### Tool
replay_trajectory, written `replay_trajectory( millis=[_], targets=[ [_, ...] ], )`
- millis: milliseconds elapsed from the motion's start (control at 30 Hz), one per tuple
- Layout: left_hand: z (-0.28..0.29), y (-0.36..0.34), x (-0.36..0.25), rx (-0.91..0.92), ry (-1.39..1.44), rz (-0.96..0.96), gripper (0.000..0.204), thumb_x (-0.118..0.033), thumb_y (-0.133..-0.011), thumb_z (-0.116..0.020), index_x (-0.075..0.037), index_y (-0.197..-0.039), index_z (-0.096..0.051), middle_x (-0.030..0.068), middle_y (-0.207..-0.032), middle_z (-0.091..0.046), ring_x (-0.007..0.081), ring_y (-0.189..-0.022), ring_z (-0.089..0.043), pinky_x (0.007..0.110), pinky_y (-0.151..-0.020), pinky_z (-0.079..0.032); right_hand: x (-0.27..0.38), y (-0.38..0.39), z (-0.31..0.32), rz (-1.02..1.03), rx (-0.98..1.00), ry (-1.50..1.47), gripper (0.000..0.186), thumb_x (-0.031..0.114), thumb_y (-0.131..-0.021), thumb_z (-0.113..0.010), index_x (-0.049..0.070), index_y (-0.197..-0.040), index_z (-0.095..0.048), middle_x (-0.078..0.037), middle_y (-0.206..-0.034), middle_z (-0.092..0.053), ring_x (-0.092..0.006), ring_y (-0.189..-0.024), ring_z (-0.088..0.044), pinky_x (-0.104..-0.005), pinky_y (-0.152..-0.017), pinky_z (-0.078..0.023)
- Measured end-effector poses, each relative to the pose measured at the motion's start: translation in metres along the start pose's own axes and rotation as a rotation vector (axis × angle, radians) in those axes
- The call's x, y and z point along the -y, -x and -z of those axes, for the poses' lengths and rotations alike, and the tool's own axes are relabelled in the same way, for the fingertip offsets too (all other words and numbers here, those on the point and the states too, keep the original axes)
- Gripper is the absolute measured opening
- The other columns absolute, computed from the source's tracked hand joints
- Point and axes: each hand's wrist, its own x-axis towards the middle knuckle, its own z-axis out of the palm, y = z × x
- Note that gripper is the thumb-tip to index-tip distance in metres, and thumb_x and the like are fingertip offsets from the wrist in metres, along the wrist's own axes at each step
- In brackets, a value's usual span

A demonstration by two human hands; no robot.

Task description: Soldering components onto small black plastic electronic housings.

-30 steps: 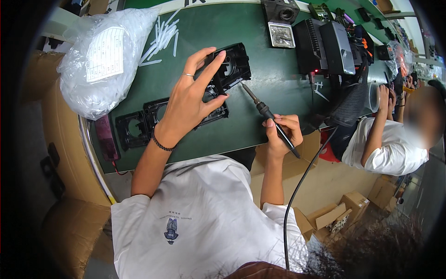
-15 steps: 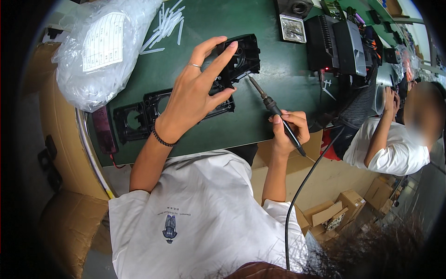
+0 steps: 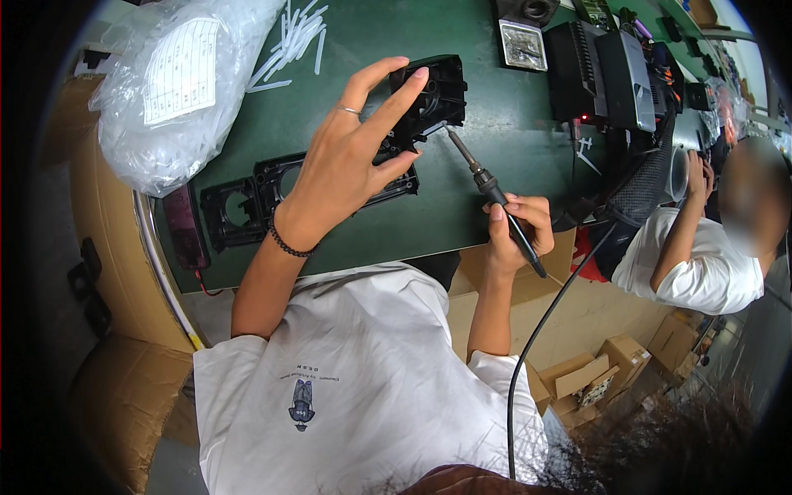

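My left hand (image 3: 346,165) grips a black plastic housing (image 3: 439,91), thumb below it and fingers over its upper side. My right hand (image 3: 518,231) is closed on a soldering iron (image 3: 490,187), whose tip is at the housing's lower right edge, by a short white strip (image 3: 431,131). Under my left hand lie more black plastic frames with round openings (image 3: 220,204), partly hidden by it. Loose white sticks (image 3: 299,41) lie on the green bench (image 3: 462,227) beyond my hand.
A clear plastic bag (image 3: 165,148) lies at left beside a purple device (image 3: 181,227). At back right are a metal tin (image 3: 520,47) and dark machines (image 3: 569,74). A co-worker (image 3: 701,260) sits right; cardboard boxes (image 3: 619,359) are below. The iron's cable (image 3: 536,322) hangs down.
Over the last second, both my hands, the held housing and the soldering iron have shifted up and right in the picture. The bench and surrounding things have shifted upward in view too.
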Motion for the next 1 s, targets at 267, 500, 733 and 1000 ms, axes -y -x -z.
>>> replay_trajectory(
  millis=[267, 500, 733, 1000],
  targets=[
    [-0.0022, -0.0014, 0.0082, -0.053, -0.011, -0.073, 0.092, -0.005, -0.075, -0.09, -0.017, -0.158, -0.054, 0.0136, -0.157, -0.047, 0.0375, -0.137, -0.057, 0.046, -0.111, -0.052, 0.0011, -0.0009, -0.0009, 0.041, 0.093, -0.085, 0.027, -0.002, -0.076, -0.091, 0.002, -0.094, -0.071, -0.015, -0.094, -0.074, -0.0204, -0.08, -0.075, -0.0282, -0.07, -0.06],
    [-0.0024, -0.0018, 0.008, -0.046, -0.013, -0.077, 0.093, -0.005, -0.074, -0.09, -0.017, -0.158, -0.053, 0.0136, -0.157, -0.047, 0.0371, -0.138, -0.056, 0.046, -0.112, -0.051, 0.0008, -0.0026, -0.0007, 0.057, 0.126, -0.09, 0.026, -0.001, -0.075, -0.091, 0.002, -0.093, -0.071, -0.015, -0.093, -0.074, -0.0207, -0.082, -0.075, -0.0304, -0.073, -0.061],
    [-0.0018, -0.001, 0.0073, -0.044, -0.022, -0.073, 0.094, -0.005, -0.073, -0.09, -0.019, -0.158, -0.053, 0.0124, -0.158, -0.047, 0.0372, -0.138, -0.056, 0.046, -0.112, -0.051, 0.0035, -0.0033, 0.0005, 0.024, 0.138, -0.072, 0.026, -0.001, -0.075, -0.091, 0.002, -0.092, -0.072, -0.015, -0.093, -0.075, -0.0204, -0.081, -0.075, -0.0299, -0.071, -0.061],
    [-0.0032, -0.0012, 0.0074, -0.044, -0.024, -0.072, 0.093, -0.005, -0.074, -0.09, -0.019, -0.158, -0.053, 0.0129, -0.157, -0.047, 0.0373, -0.138, -0.056, 0.047, -0.111, -0.051, 0.001, -0.0042, 0.0001, 0.066, 0.142, -0.058, 0.026, 0.001, -0.075, -0.092, 0.002, -0.091, -0.072, -0.015, -0.092, -0.075, -0.0196, -0.08, -0.075, -0.0282, -0.069, -0.06]
  ],
)
